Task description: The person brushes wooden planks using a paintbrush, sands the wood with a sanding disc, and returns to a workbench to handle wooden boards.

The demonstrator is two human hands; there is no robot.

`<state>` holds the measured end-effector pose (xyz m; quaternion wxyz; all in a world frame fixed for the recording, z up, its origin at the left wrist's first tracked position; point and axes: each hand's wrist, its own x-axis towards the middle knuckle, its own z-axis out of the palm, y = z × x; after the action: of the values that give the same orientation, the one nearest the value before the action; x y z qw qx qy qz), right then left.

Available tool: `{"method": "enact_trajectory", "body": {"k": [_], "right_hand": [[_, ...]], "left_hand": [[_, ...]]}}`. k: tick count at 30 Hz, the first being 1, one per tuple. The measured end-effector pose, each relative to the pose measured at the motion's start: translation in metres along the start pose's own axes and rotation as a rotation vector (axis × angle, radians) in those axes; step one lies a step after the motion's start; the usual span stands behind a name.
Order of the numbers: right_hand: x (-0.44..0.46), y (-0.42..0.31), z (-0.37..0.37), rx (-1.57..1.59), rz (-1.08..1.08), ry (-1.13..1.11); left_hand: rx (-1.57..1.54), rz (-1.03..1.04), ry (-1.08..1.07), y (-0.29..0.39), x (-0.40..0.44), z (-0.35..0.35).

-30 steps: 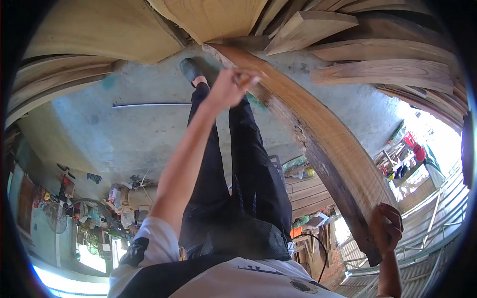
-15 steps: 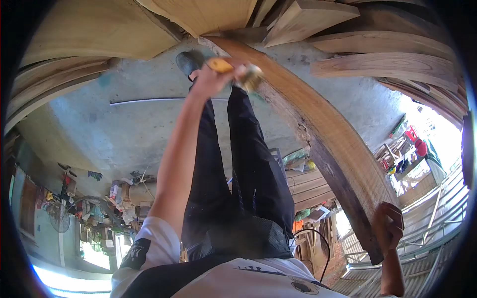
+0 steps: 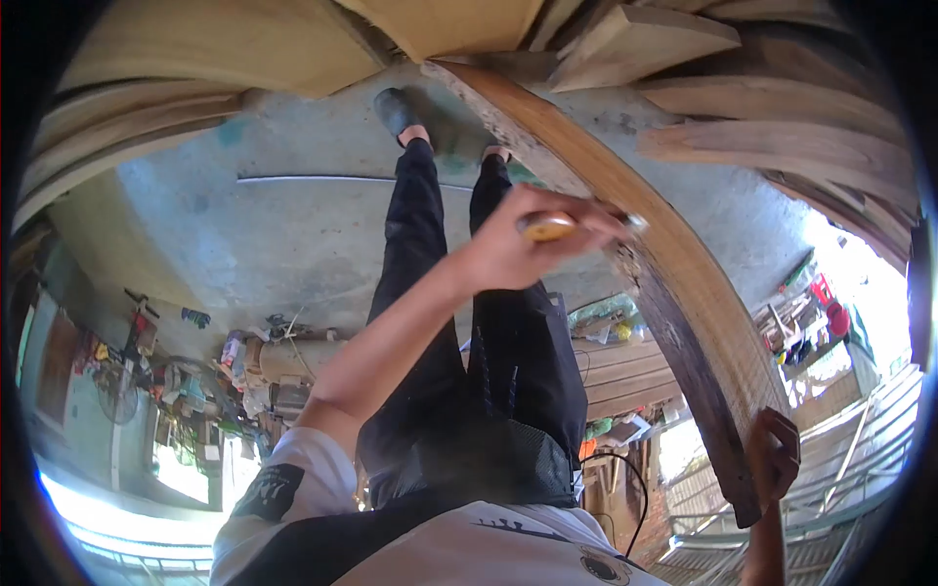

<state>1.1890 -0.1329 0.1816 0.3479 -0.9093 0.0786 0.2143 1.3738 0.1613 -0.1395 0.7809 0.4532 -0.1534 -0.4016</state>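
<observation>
A long curved wooden board (image 3: 684, 264) runs diagonally from the top middle to the lower right, with rough dark bark along its inner edge. My left hand (image 3: 542, 234) is closed around a brush (image 3: 549, 227) with a yellowish wooden handle. Its far end is blurred by motion and lies at the board's face, near mid-length; whether it touches the wood I cannot tell. At the lower end of the board, my right hand (image 3: 775, 454) grips the edge with fingers curled over it.
Stacked planks (image 3: 772, 146) and a pointed block (image 3: 640, 44) fill the upper right. Wide boards (image 3: 215, 44) stand at the upper left. A thin rod (image 3: 332, 179) lies on the concrete floor (image 3: 293, 234). Clutter and a fan (image 3: 117, 396) are at the lower left.
My left hand has moved with the brush from near the board's upper end down and right toward its middle. The right hand keeps its hold on the lower end. The view has shifted slightly.
</observation>
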Motion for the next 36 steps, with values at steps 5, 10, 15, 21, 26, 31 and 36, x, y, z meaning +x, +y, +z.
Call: {"method": "enact_trajectory", "body": {"k": [5,10,15,21,26,31,36], "right_hand": [[-0.026,0.023,-0.004,0.039,0.005,0.015],[-0.050,0.031,0.002,-0.146,0.141,0.110],[-0.063,0.012,-0.006,-0.651,0.365,-0.145],[-0.029,-0.012,0.022,-0.895,0.478,-0.286],[-0.040,-0.009,0.027,-0.804,0.498,-0.183],[-0.027,-0.020,0.041,-0.717,0.321,-0.101],[-0.014,-0.037,0.028,-0.722,0.380,-0.126]], "left_hand": [[-0.161,-0.268,0.001,-0.023,0.009,-0.028],[0.086,-0.306,-0.015,-0.083,0.021,-0.081],[-0.288,-0.488,0.111,-0.157,0.024,-0.136],[0.417,-0.346,0.266,-0.248,0.020,-0.242],[0.911,-0.417,0.549,-0.303,-0.004,-0.265],[0.525,-0.429,0.510,-0.239,0.015,-0.161],[0.081,-0.178,0.167,-0.081,0.002,-0.042]]}}
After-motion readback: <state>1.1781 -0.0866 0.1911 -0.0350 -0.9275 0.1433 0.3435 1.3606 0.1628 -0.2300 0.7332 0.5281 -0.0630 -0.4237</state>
